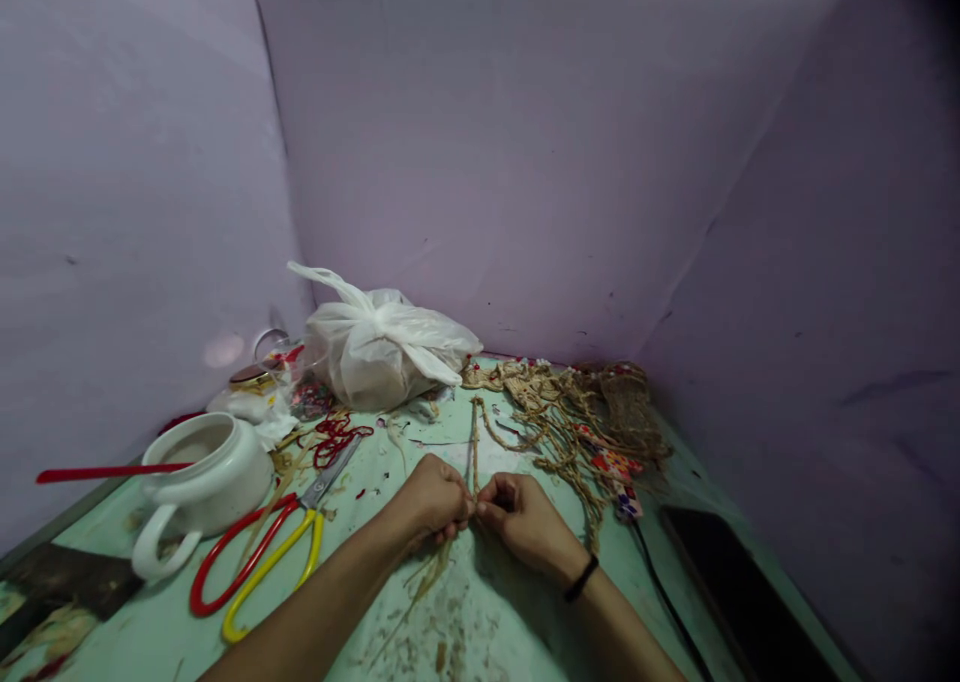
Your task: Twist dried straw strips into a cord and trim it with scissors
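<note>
Plainly, both hands meet over the pale green tabletop, with the jute cord between their fingertips. The left hand is curled closed around the cord's near end, and the right hand pinches it at the same spot, thumb against forefinger. From there the cord runs straight out to 12 o'clock, bends sharply and trails toward a tangled heap of jute cords at 1 o'clock. Loose pale fibres hang below the left hand toward 7 o'clock. Taking the hands as the dial's centre, scissors with one red and one yellow handle lie at 9 o'clock, their blades angled away. Just beyond them stands a white handled pot with a red stick across its mouth. Red yarn lies at 10 o'clock, a knotted white plastic bag sits at 11, and a black slab rests near 4, beside a black cable.
</note>
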Demonstrator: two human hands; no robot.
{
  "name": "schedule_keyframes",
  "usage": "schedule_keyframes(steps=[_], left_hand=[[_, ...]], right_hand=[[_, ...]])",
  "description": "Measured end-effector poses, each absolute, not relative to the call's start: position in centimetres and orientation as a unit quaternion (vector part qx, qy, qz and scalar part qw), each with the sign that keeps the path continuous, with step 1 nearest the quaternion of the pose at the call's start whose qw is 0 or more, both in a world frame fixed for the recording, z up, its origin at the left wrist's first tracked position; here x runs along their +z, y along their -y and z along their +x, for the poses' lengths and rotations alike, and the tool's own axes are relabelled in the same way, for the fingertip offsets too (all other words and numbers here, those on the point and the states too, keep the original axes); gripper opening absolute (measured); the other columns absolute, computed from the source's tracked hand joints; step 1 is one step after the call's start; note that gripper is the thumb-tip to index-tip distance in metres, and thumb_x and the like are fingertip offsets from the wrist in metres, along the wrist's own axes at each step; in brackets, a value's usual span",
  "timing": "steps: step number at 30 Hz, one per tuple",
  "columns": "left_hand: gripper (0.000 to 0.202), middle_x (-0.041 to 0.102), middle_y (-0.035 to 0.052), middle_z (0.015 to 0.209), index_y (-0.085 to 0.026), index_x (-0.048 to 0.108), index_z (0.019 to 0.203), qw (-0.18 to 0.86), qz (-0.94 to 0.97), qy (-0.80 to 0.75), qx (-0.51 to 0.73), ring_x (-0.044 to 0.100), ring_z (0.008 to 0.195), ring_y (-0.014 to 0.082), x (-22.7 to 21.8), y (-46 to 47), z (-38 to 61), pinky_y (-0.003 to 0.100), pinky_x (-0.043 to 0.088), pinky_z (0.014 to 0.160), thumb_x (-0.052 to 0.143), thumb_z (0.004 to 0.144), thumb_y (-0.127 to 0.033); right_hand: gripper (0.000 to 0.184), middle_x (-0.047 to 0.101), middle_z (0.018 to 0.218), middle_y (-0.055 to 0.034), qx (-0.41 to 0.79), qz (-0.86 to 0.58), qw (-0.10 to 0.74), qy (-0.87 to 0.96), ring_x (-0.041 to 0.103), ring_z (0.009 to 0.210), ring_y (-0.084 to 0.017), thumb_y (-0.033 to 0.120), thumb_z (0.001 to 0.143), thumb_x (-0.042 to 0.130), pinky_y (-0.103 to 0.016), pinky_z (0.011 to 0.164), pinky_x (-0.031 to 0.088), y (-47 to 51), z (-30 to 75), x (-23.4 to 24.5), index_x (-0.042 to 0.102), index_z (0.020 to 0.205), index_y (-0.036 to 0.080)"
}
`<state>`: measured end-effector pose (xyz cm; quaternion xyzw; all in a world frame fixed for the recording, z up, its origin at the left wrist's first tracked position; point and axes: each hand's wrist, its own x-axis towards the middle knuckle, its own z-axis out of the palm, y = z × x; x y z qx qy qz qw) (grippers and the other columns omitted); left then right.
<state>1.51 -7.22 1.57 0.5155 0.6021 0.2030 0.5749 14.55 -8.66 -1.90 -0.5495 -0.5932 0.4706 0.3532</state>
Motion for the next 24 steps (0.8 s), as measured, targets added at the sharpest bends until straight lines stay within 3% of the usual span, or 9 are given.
schedule_keyframes(steps=[6, 15, 24], left_hand=[[0.011, 0.037, -0.0054, 0.028, -0.013, 0.051, 0.045, 0.583, 0.528, -0.568, 0.241, 0.029, 0.025, 0.0051, 0.4, 7.4, 1.7, 0.018, 0.016, 0.030, 0.046, 0.052, -0.006], [0.004, 0.043, -0.0042, 0.033, -0.012, 0.053, 0.050, 0.613, 0.487, -0.566, 0.258, 0.031, 0.026, 0.0053, 0.1, 7.4, 1.4, 0.019, 0.016, 0.031, 0.051, 0.052, -0.010], [0.007, 0.042, -0.0037, 0.035, -0.012, 0.054, 0.048, 0.605, 0.498, -0.585, 0.212, 0.033, 0.030, 0.0061, 0.5, 6.8, 1.3, 0.019, 0.020, 0.033, 0.051, 0.053, -0.009]], right_hand=[[0.009, 0.049, 0.048, 0.0033, 0.461, -0.554, 0.296, 0.626, 0.038, 0.046, -0.007, 0.020, 0.059, 0.051, -0.019, 0.045, 0.027, 8.5, 15.8, -0.9, 0.054, 0.055, 0.013], [0.005, 0.044, 0.042, 0.0055, 0.531, -0.577, 0.195, 0.589, 0.030, 0.038, -0.005, 0.020, 0.054, 0.053, -0.019, 0.040, 0.023, 8.9, 18.4, 2.5, 0.051, 0.051, 0.016], [0.012, 0.053, 0.049, -0.0009, 0.293, -0.652, 0.238, 0.658, 0.044, 0.047, -0.012, 0.027, 0.060, 0.057, -0.023, 0.045, 0.029, 8.2, 20.9, 5.1, 0.060, 0.057, 0.016]])
